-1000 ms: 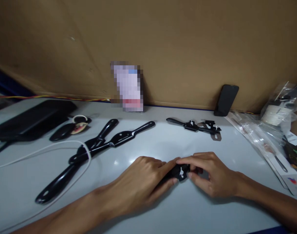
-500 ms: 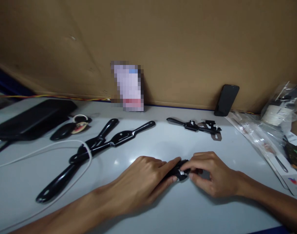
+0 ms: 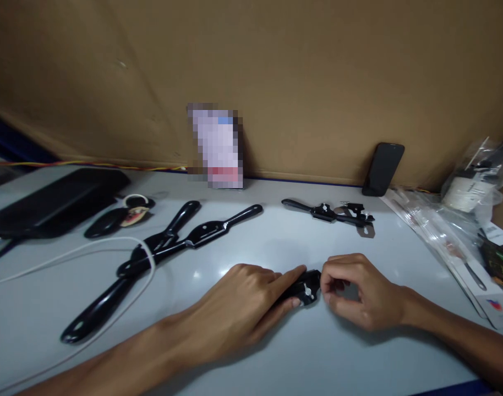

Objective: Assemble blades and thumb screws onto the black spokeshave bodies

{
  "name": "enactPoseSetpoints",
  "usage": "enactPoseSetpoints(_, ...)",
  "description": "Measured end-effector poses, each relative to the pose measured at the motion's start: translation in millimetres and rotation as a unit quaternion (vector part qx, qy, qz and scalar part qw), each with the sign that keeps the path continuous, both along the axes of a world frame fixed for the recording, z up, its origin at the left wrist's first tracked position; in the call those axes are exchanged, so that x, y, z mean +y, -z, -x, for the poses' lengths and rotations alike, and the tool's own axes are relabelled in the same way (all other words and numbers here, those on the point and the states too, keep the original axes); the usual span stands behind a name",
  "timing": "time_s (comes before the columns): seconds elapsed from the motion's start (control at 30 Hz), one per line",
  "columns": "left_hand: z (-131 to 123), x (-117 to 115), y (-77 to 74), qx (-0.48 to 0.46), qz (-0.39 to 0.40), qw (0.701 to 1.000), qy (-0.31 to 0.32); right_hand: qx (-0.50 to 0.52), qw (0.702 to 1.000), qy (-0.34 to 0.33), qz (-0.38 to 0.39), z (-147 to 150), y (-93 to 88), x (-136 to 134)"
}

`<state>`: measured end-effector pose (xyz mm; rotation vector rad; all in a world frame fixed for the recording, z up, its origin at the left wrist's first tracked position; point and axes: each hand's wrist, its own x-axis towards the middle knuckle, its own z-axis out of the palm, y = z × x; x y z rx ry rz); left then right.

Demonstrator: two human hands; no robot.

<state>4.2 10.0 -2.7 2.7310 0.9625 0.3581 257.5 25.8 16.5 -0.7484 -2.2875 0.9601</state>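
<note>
On the white table [image 3: 276, 357] lies a small black spokeshave [image 3: 306, 286] with a silver wing screw on top. My left hand [image 3: 243, 308] rests over its left handle and grips it, forefinger and thumb reaching up to the screw. My right hand [image 3: 359, 291] arches over the right handle with its fingers curled in, fingertips pinched just right of the screw. Both handles are mostly hidden under my hands.
Black spokeshave bodies [image 3: 164, 245] lie crossed at the left with a white cable [image 3: 70, 258] looped over them. Another spokeshave [image 3: 329, 213] lies behind. A phone [image 3: 383, 168] leans on the cardboard wall. A black box [image 3: 57, 201] sits far left, plastic bags [image 3: 453, 242] at the right.
My right fingers have drawn back from over the wing screw and curled in to its right. The left hand and the tool have stayed put.
</note>
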Motion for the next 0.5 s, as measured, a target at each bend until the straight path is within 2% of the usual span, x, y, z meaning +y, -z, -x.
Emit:
enactPoseSetpoints(0.13,0.4,-0.4,-0.2,0.003,0.005,1.000,0.003,-0.002,1.000,0.004,0.019,-1.5,-0.6,0.3)
enactPoseSetpoints(0.37,1.0,-0.1,-0.1,0.001,0.008,1.000,0.001,-0.025,0.999,-0.012,-0.039,-1.3,1.8,-0.1)
enactPoseSetpoints(0.5,-0.1,0.3,-1.9,0.009,0.016,1.000,-0.001,-0.040,0.999,0.006,-0.009,-1.0,-0.1,-1.3)
